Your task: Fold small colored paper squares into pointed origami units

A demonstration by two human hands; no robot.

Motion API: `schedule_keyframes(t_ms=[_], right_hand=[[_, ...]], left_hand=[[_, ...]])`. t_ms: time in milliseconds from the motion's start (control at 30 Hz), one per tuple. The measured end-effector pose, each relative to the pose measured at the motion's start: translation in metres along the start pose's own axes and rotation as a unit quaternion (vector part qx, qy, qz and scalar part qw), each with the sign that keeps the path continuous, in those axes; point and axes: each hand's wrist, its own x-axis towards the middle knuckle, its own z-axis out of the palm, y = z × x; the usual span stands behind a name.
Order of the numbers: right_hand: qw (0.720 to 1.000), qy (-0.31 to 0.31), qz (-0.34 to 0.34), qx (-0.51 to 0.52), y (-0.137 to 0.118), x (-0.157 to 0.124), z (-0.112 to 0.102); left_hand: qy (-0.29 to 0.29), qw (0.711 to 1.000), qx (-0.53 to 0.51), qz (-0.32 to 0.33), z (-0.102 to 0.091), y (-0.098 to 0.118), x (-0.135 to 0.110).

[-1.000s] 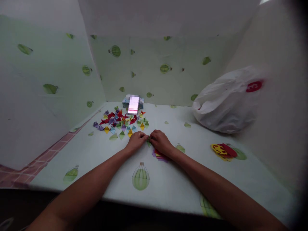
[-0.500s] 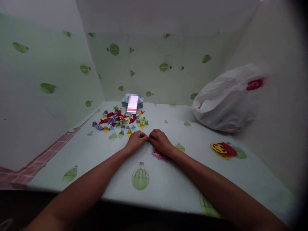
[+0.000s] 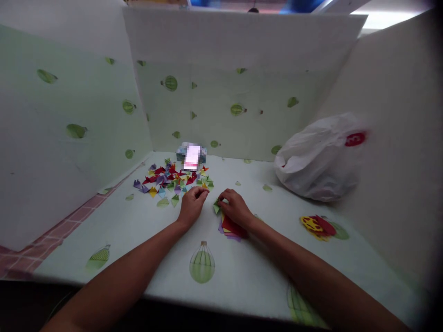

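My right hand pinches a small folded green paper piece just above a stack of coloured paper squares, red on top. My left hand rests on the table a little to the left, fingers curled, apart from the green piece; what it holds, if anything, is hidden. Behind my left hand lies a heap of several folded paper triangles in red, purple, yellow, blue and green.
A small box stands behind the heap. A white plastic bag sits at the back right, and red and yellow paper cut-outs lie in front of it. Balloon-print panels wall in the table on three sides.
My hands were together on the green piece; now they are apart, the left drawn leftward and the right keeping the piece. The camera has tilted up a little.
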Motion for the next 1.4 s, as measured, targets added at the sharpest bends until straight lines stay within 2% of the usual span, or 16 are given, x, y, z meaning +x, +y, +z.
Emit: schedule_keyframes(t_ms=[167,367,500,800,1167,1400], right_hand=[[1.0,-0.018,0.004,-0.015,0.001,0.024,0.003],[0.999,-0.036,-0.003,-0.026,-0.015,0.047,0.021],[0.999,-0.039,-0.004,-0.035,-0.018,0.043,0.03],[0.998,-0.046,0.0,-0.052,-0.004,0.038,0.036],[0.997,-0.056,0.001,-0.052,-0.007,0.036,0.032],[0.996,-0.058,0.001,-0.062,-0.006,0.037,0.034]], left_hand=[[0.013,1.0,0.007,0.028,-0.002,0.0,0.001],[0.008,0.993,0.103,0.058,-0.011,-0.012,0.015],[-0.017,0.983,0.172,0.067,-0.014,-0.019,0.02],[-0.064,0.958,0.266,0.089,-0.007,-0.023,0.016],[-0.069,0.938,0.325,0.1,-0.007,-0.024,0.015],[-0.061,0.931,0.339,0.122,-0.008,-0.015,0.011]])
